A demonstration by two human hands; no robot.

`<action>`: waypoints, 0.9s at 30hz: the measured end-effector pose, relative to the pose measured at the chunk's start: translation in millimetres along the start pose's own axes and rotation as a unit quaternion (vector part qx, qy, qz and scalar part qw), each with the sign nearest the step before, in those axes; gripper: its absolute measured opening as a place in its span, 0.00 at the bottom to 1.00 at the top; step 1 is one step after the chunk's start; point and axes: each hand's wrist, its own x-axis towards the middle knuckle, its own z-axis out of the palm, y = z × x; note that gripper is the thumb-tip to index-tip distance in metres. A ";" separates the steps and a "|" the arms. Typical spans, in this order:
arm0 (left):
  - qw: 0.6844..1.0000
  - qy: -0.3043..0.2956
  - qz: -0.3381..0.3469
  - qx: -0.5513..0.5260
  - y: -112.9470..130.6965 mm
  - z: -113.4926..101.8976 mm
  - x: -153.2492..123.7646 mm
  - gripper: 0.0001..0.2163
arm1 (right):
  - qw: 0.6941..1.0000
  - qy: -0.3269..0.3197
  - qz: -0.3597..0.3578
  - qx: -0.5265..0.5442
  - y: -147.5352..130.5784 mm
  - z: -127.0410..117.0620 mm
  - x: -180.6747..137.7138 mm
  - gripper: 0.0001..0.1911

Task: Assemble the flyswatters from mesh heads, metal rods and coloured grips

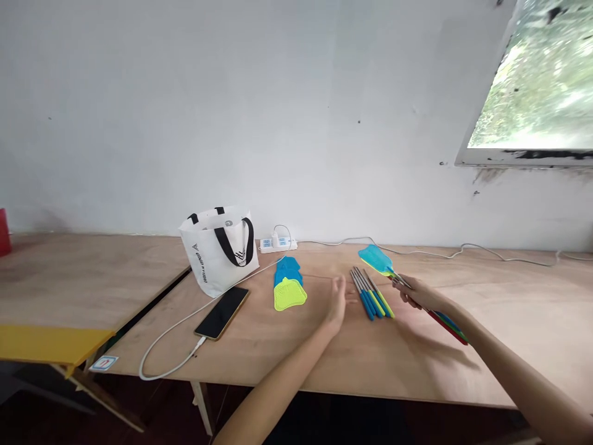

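Note:
In my right hand (414, 293) is a bunch of fly swatters (376, 259), raised a little above the table. Their blue and yellow-green heads point to the far left, and red, green and blue handle ends stick out below my wrist. My left hand (338, 303) holds nothing, fingers stretched out and slightly blurred, just left of a row of metal rods with blue and yellow-green grips (373, 300). Loose swatter heads overlap farther left: a yellow-green one (290, 294) in front, blue ones (288, 267) behind it.
A white tote bag (217, 253) with black handles stands at the back left. Before it lies a phone (222, 313) on a white charging cable (160, 339). A power strip (278, 243) sits by the wall, its cord running right. A yellow board (50, 345) juts in at left.

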 end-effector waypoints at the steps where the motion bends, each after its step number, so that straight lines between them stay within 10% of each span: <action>1: 0.996 -0.041 -0.047 -0.057 13.1 -10.9 -3.7 0.39 | 0.997 -0.028 -0.054 0.045 -15.7 -1.9 -9.7 0.22; 4: 0.948 -0.245 -0.119 -0.164 51.9 -40.5 -26.8 0.47 | 0.976 -0.101 -0.182 0.070 -63.3 -2.4 -37.7 0.22; 7: 0.911 -0.316 -0.115 -0.240 73.4 -56.7 -61.3 0.51 | 0.943 -0.128 -0.308 -0.008 -99.7 6.1 -59.1 0.17; 15: 0.890 -0.252 -0.014 -0.380 66.6 -74.5 -141.7 0.46 | 0.875 -0.027 -0.449 -0.178 -152.0 30.2 -97.8 0.17; 22: 0.831 -0.363 0.006 -0.421 76.3 -89.4 -182.7 0.44 | 0.838 0.023 -0.509 -0.196 -181.4 50.6 -150.6 0.27; 27: 0.852 -0.316 -0.029 -0.417 96.1 -97.3 -210.1 0.41 | 0.842 0.035 -0.507 -0.183 -199.7 52.3 -178.2 0.10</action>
